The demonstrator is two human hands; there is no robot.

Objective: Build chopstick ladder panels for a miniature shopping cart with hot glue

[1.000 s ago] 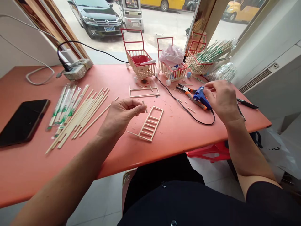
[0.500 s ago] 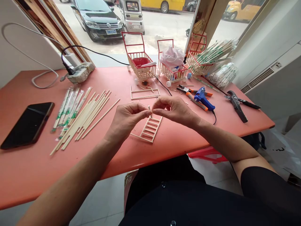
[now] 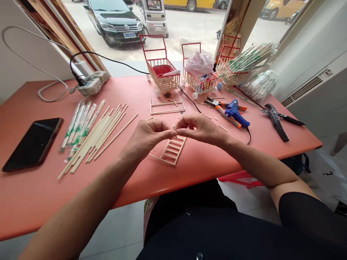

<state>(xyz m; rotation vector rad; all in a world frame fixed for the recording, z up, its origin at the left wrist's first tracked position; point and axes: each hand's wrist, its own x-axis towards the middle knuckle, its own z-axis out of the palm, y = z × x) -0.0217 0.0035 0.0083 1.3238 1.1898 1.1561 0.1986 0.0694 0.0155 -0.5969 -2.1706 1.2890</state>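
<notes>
My left hand [image 3: 150, 135] and my right hand [image 3: 200, 129] meet above the table, thumbs and forefingers pinched together. Between the fingertips they share a short piece of wooden stick [image 3: 175, 128], held roughly upright and partly covered. Just below lies a small ladder-like frame [image 3: 173, 151] of glued wooden sticks, with several rungs; its far end is partly hidden by my hands. Beyond my hands is a plain, open frame of sticks [image 3: 167, 111]. Short cut pieces lie around, one stick piece [image 3: 222, 128] being near my right wrist.
Loose chopsticks [image 3: 105, 133], wrapped chopsticks [image 3: 81, 121] and a phone [image 3: 32, 144] lie left. Right are orange-handled pliers [image 3: 226, 116], a blue glue gun [image 3: 235, 111] and a black tool [image 3: 276, 122]. Miniature stick carts [image 3: 164, 83] and a power strip [image 3: 93, 83] stand at the back.
My joined hands and the short stick piece sit slightly lower in view, and the piece has tilted a little. The frames on the table look unchanged.
</notes>
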